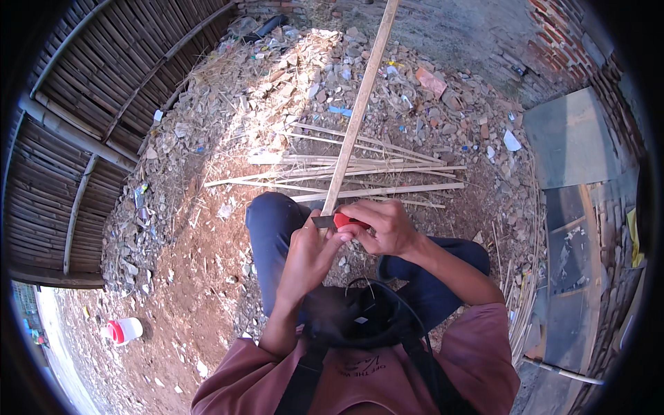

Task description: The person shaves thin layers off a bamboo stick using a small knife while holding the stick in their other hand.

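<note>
At centre frame, above the person's knees, both hands meet at the near end of a long bamboo strip, whose long axis runs from the hands up and slightly rightward to the top edge, where it is cut off. Right hand is curled shut around a red-handled knife; only a bit of red handle and a short dark blade stub show, w/ the blade pointing left across the strip's near end. Left hand comes up from below, fingers bunched and pressed vs. the blade and strip end; whether it pinches the strip or merely braces it cannot be told, since thumb and fingertips overlap there. Strip lies away from the grip, i.e. straight ahead of the person, so both hands are about equally near its end, right hand slightly higher. Behind the hands, a loose sheaf of split bamboo slats lies crosswise on the dirt and rubble, roughly perpendicular to the held strip. Woven bamboo fence panel fills the left side; brick wall at upper right. Red-and-white plastic container sits well apart at lower left. Hidden: exact blade-strip contact, the strip's near tip, most of the knife handle. Dark strap and harness covers the chest.
</note>
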Available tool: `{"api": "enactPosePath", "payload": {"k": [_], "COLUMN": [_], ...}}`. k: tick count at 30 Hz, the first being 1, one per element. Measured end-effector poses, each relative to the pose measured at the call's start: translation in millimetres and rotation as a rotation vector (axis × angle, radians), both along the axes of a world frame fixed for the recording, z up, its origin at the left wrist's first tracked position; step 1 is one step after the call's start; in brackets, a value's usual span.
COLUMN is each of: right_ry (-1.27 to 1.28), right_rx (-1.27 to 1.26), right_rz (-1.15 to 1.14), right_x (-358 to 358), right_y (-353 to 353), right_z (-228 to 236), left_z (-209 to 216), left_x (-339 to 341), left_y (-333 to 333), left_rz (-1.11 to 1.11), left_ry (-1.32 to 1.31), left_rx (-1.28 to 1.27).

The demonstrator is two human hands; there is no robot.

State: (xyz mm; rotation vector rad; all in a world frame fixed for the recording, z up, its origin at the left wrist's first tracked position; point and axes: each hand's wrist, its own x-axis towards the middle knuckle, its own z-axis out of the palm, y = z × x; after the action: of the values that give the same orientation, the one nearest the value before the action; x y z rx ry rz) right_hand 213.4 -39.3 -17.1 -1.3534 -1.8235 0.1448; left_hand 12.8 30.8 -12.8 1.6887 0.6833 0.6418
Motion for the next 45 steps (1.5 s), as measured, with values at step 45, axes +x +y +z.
{"api": "enactPosePath", "payload": {"k": [45], "right_ry": [-0.098], "right_rx": [0.143], "right_rz": [-0.189], "right_x": [13], "right_y": [8], "right_z": [16], "left_z": [12], "left_x": [5], "left_y": [-12], "left_rz": [0.208], "left_ry": [0.248], "left_rx": [0.199]}}
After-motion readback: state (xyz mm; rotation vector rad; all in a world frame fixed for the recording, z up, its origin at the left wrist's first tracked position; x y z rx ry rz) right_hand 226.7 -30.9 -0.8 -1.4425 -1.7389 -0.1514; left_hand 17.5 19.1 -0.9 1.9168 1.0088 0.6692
